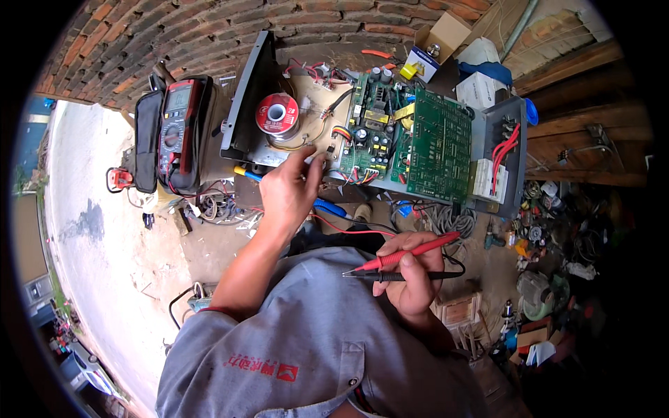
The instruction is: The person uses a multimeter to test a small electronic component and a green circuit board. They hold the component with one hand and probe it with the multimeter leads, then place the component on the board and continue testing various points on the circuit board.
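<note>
My right hand [414, 282] is closed round two multimeter probes, a red probe [411, 253] above a black probe [397, 276], their metal tips close together and pointing left. My left hand [291, 187] reaches over the near edge of an opened metal chassis [519, 150], finger and thumb bent together; what they grip, if anything, is too small to make out. By its fingertips is a small black component [331, 148]. A red solder spool [277, 115] stands on the chassis plate. Green circuit boards [439, 143] fill its middle. To the left, a red multimeter [178, 129] sits in a black case.
Blue-handled pliers [327, 207] and a yellow-and-blue handle [247, 173] lie at the near edge. An opened carton [435, 52] stands at the back. Coiled cables [449, 219] and assorted parts [543, 237] cover the floor at right. A brick wall [209, 38] rises behind.
</note>
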The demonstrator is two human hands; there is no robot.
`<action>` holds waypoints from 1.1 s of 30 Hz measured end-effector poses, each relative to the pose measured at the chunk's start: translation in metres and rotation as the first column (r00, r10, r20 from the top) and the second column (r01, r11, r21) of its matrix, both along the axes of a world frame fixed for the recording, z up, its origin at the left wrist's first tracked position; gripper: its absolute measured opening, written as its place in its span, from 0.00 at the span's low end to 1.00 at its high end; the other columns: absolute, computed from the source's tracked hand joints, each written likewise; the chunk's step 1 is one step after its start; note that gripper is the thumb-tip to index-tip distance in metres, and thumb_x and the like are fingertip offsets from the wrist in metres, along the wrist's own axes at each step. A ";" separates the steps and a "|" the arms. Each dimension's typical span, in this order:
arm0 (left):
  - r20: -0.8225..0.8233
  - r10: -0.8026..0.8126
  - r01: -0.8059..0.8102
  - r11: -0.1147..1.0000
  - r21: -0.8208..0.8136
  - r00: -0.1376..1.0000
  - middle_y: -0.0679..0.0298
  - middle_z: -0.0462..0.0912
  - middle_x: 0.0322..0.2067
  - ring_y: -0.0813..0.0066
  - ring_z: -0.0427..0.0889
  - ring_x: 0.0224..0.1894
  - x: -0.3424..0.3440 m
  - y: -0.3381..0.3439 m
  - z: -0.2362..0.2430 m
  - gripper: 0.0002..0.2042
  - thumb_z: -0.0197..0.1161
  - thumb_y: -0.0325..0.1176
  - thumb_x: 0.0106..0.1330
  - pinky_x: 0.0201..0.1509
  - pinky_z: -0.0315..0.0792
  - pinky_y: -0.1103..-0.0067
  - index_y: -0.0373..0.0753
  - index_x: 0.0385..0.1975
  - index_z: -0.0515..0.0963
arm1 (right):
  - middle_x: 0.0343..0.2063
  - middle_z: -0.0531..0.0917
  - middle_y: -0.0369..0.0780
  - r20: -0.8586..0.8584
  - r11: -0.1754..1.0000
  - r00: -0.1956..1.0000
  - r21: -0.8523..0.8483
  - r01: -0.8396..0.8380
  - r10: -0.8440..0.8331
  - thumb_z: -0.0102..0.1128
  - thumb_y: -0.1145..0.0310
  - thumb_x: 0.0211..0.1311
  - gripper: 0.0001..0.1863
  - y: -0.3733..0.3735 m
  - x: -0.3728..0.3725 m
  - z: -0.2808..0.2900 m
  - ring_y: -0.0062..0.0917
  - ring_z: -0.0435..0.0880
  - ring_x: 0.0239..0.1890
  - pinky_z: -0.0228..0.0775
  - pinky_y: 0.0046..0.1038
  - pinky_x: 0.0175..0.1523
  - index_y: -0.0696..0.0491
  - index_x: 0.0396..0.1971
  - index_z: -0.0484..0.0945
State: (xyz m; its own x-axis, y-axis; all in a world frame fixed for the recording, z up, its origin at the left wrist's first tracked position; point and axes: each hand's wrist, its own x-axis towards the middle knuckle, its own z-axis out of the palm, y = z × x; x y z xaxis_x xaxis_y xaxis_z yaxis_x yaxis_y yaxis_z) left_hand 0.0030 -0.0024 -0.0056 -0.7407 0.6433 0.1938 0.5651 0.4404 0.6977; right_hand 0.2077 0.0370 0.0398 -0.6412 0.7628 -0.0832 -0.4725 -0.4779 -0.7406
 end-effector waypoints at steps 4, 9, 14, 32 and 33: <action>-0.025 0.128 -0.129 0.991 -0.031 0.991 0.56 0.80 0.17 0.61 0.80 0.19 0.004 -0.001 -0.005 0.10 0.63 0.37 0.57 0.24 0.72 0.74 0.37 0.31 0.77 | 0.35 0.74 0.52 -0.038 0.993 0.993 0.008 -0.114 0.114 0.44 0.75 0.61 0.09 0.018 0.008 -0.004 0.24 0.77 0.22 0.73 0.22 0.19 0.59 0.41 0.60; -0.083 0.210 -0.219 0.968 -0.125 0.974 0.56 0.80 0.17 0.60 0.81 0.21 0.009 0.010 -0.002 0.12 0.62 0.40 0.57 0.26 0.74 0.72 0.38 0.33 0.79 | 0.35 0.74 0.52 -0.077 0.977 0.974 0.009 -0.215 0.215 0.43 0.77 0.61 0.09 0.031 0.015 -0.003 0.24 0.78 0.25 0.74 0.22 0.20 0.58 0.41 0.60; -0.116 0.244 -0.258 0.959 -0.116 0.963 0.54 0.77 0.14 0.56 0.79 0.20 0.008 0.015 -0.005 0.10 0.60 0.40 0.58 0.25 0.72 0.69 0.40 0.31 0.80 | 0.35 0.74 0.51 -0.084 0.966 0.963 0.013 -0.257 0.257 0.44 0.76 0.62 0.09 0.036 0.021 -0.002 0.25 0.78 0.26 0.74 0.22 0.20 0.58 0.41 0.60; -0.048 -0.354 0.345 0.860 0.376 0.934 0.55 0.76 0.29 0.67 0.76 0.30 0.042 -0.068 0.058 0.07 0.61 0.22 0.54 0.33 0.71 0.79 0.30 0.31 0.73 | 0.39 0.73 0.49 -0.029 0.988 0.997 -0.133 -0.081 0.078 0.39 0.71 0.63 0.10 0.034 -0.027 0.018 0.24 0.78 0.30 0.70 0.23 0.18 0.55 0.43 0.60; -0.054 -0.361 0.354 0.857 0.373 0.931 0.54 0.77 0.29 0.66 0.77 0.31 0.041 -0.072 0.060 0.08 0.63 0.23 0.54 0.34 0.72 0.78 0.30 0.32 0.73 | 0.39 0.73 0.49 -0.028 0.987 0.997 -0.137 -0.080 0.076 0.39 0.71 0.63 0.10 0.032 -0.030 0.019 0.24 0.78 0.29 0.70 0.23 0.18 0.55 0.43 0.60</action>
